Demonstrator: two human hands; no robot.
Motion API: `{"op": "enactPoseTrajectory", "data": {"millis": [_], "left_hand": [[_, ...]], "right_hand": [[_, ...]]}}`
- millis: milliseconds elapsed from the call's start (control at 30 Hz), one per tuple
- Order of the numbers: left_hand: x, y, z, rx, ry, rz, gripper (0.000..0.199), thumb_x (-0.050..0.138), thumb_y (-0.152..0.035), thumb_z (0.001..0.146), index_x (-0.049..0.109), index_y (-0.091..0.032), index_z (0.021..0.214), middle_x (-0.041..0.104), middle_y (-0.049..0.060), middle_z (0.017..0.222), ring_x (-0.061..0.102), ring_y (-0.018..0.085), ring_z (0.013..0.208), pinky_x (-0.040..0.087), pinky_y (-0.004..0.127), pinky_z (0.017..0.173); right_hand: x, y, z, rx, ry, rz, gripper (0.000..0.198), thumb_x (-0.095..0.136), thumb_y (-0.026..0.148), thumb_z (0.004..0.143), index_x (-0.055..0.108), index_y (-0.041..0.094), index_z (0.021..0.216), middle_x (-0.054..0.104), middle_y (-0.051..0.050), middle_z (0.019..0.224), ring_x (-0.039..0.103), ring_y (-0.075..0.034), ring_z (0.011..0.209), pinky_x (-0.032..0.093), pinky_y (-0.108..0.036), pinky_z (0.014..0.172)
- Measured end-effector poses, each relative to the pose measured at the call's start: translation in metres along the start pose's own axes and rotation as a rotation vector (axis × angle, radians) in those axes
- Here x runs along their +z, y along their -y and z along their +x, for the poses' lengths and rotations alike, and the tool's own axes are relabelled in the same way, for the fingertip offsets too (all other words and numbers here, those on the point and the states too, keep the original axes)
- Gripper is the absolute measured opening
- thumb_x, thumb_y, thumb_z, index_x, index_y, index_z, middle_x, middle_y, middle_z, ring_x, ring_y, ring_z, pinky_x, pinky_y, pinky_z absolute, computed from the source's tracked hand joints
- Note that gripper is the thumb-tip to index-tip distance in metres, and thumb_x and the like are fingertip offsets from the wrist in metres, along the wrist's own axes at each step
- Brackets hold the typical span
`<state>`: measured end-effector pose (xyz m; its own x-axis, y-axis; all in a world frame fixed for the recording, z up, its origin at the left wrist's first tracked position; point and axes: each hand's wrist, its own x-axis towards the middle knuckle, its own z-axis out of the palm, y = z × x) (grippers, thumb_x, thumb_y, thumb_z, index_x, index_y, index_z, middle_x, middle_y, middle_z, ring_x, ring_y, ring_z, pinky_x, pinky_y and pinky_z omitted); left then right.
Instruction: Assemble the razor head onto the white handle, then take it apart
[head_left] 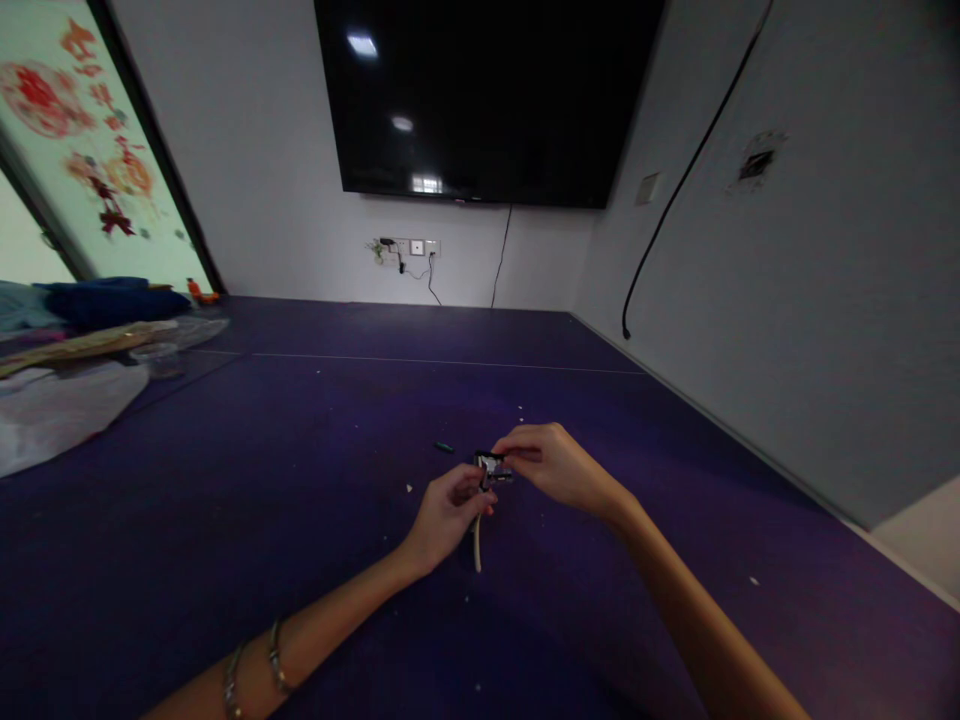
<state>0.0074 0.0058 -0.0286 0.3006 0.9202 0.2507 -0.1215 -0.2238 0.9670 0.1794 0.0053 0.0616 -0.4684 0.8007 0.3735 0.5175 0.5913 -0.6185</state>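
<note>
Near the middle of the purple tabletop, my left hand (pixel 448 515) pinches a small black and silver device (pixel 491 464) between thumb and fingers. A short cream-coloured cable (pixel 478 548) hangs down from below that hand. My right hand (pixel 547 458) is at the device's right side, its thumb and fingertips pressed together against the upper edge. Whether those fingertips hold a separate small part is too small to tell. Just beyond the hands lies a small dark green stick-like piece (pixel 443 447).
Little white scraps (pixel 409 488) dot the purple surface (pixel 300 560). At the far left lie a white plastic bag (pixel 75 410), a clear cup (pixel 157 360) and dark blue cloth (pixel 112 303). A black cable (pixel 686 175) hangs along the right wall; a television (pixel 487 100) is mounted ahead above sockets (pixel 417 247).
</note>
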Motion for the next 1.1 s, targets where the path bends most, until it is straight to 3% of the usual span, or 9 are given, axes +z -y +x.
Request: {"op": "enactPoseTrajectory", "data": {"millis": [300, 467, 600, 667, 867, 967, 1100], "left_hand": [[-0.003, -0.009, 0.001, -0.033, 0.03, 0.049, 0.021, 0.066, -0.028, 0.072, 0.063, -0.014, 0.087, 0.064, 0.002, 0.067, 0.059, 0.014, 0.06, 0.047, 0.028, 0.063], [-0.009, -0.014, 0.006, -0.017, 0.047, 0.041, 0.023, 0.065, -0.03, 0.073, 0.063, -0.014, 0.089, 0.066, 0.004, 0.077, 0.063, 0.015, 0.067, 0.049, 0.029, 0.066], [-0.016, -0.019, 0.014, -0.042, -0.035, 0.054, 0.02, 0.066, -0.029, 0.072, 0.06, -0.014, 0.084, 0.067, 0.004, 0.077, 0.065, 0.017, 0.071, 0.049, 0.027, 0.064], [-0.021, -0.021, 0.019, -0.06, -0.105, 0.077, 0.019, 0.067, -0.028, 0.071, 0.058, -0.015, 0.081, 0.067, 0.003, 0.072, 0.066, 0.017, 0.068, 0.048, 0.026, 0.063], [-0.031, -0.024, 0.026, -0.03, -0.209, 0.148, 0.021, 0.068, -0.028, 0.07, 0.057, -0.016, 0.082, 0.066, 0.0, 0.068, 0.067, 0.017, 0.063, 0.049, 0.025, 0.059], [-0.03, -0.026, 0.024, -0.033, -0.227, 0.163, 0.022, 0.068, -0.029, 0.07, 0.056, -0.016, 0.083, 0.066, 0.0, 0.067, 0.067, 0.018, 0.061, 0.049, 0.025, 0.057], [-0.027, -0.029, 0.021, -0.02, -0.226, 0.202, 0.022, 0.067, -0.031, 0.071, 0.055, -0.017, 0.082, 0.066, 0.0, 0.065, 0.067, 0.019, 0.059, 0.05, 0.026, 0.055]], "right_hand": [[-0.001, 0.001, 0.002, 0.028, 0.002, 0.019, 0.027, 0.047, 0.01, 0.078, 0.069, 0.017, 0.093, 0.068, -0.005, 0.089, 0.063, -0.014, 0.079, 0.048, -0.024, 0.07], [-0.001, -0.001, 0.003, 0.008, -0.031, -0.013, 0.026, 0.052, 0.017, 0.079, 0.066, 0.018, 0.101, 0.068, -0.006, 0.099, 0.062, -0.015, 0.086, 0.048, -0.028, 0.078], [0.001, -0.005, 0.004, 0.121, -0.158, -0.126, 0.027, 0.052, 0.026, 0.082, 0.064, 0.017, 0.104, 0.069, -0.007, 0.094, 0.063, -0.016, 0.079, 0.048, -0.027, 0.072], [0.005, -0.004, 0.004, 0.188, -0.13, -0.213, 0.023, 0.052, 0.028, 0.082, 0.066, 0.019, 0.098, 0.07, -0.005, 0.083, 0.063, -0.015, 0.073, 0.046, -0.026, 0.067], [0.037, 0.012, 0.002, 0.233, 0.082, -0.423, 0.028, 0.051, 0.04, 0.083, 0.07, 0.022, 0.073, 0.069, -0.003, 0.07, 0.063, -0.016, 0.064, 0.041, -0.024, 0.055], [0.061, 0.018, 0.001, 0.25, 0.116, -0.506, 0.033, 0.052, 0.047, 0.081, 0.069, 0.02, 0.072, 0.07, -0.006, 0.07, 0.065, -0.019, 0.067, 0.043, -0.025, 0.057], [0.084, 0.022, 0.0, 0.283, 0.084, -0.629, 0.032, 0.05, 0.042, 0.083, 0.068, 0.017, 0.084, 0.07, -0.011, 0.073, 0.067, -0.023, 0.068, 0.046, -0.028, 0.058]]}}
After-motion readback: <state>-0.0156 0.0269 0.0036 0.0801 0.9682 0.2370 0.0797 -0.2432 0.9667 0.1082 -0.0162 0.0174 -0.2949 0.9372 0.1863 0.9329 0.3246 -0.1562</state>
